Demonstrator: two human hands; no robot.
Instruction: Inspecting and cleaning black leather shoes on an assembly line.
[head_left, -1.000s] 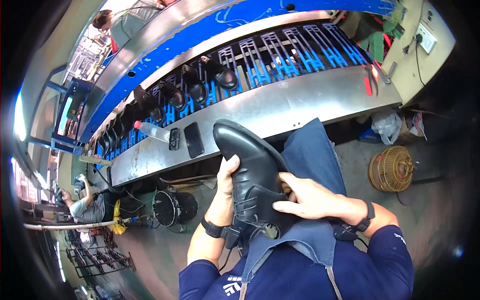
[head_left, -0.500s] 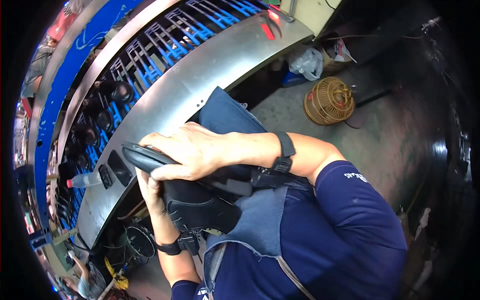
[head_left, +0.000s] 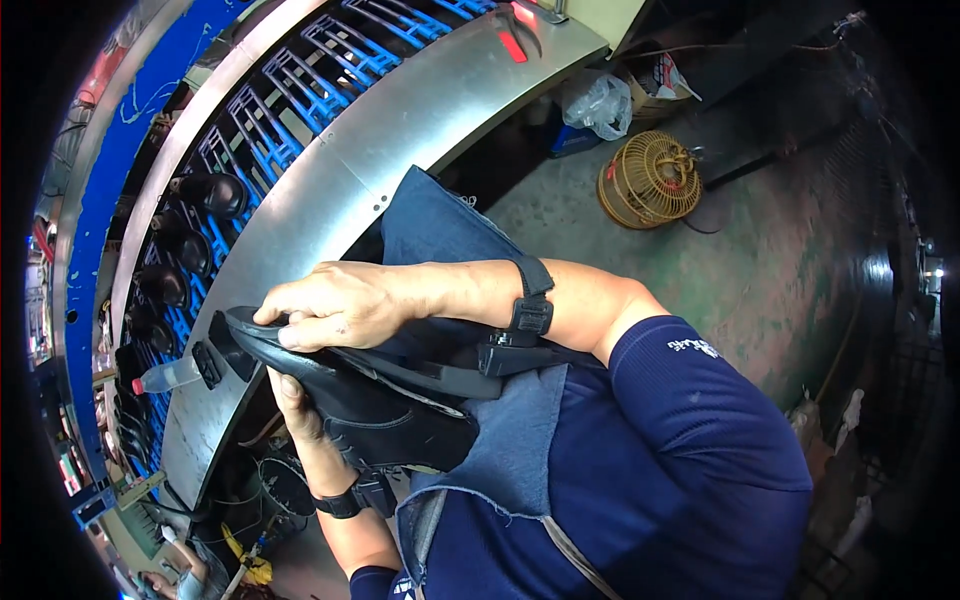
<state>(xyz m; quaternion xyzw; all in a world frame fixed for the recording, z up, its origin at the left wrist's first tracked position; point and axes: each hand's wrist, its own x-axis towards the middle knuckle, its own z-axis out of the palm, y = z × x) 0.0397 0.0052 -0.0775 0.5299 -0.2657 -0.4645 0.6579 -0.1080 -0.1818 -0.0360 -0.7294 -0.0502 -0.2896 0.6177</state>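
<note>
A black leather shoe (head_left: 400,432) lies across my lap, upside down, its toe end pointing left over the bench edge. A black sole (head_left: 455,381) lies along its bottom, and a gap shows between the sole and the upper toward the heel. My right hand (head_left: 335,305) grips the sole at the toe end from above, fingers bent over its edge. Below the toe, my left hand (head_left: 297,412) holds the shoe from underneath; its thumb shows and its other fingers are hidden. A blue apron (head_left: 515,440) lies under the heel.
A curved metal bench (head_left: 340,200) runs ahead, with a red-handled tool (head_left: 513,47) at its far end. Left stand a clear bottle (head_left: 170,376) and a flat black object (head_left: 230,345). Beyond are blue racks (head_left: 270,150) with black shoes (head_left: 215,193). A wicker cage (head_left: 650,180) sits right.
My right hand has moved down and left along the sole, its fingers now bent over the toe end. The shoe has tilted, showing more of its side and the gap along the sole.
</note>
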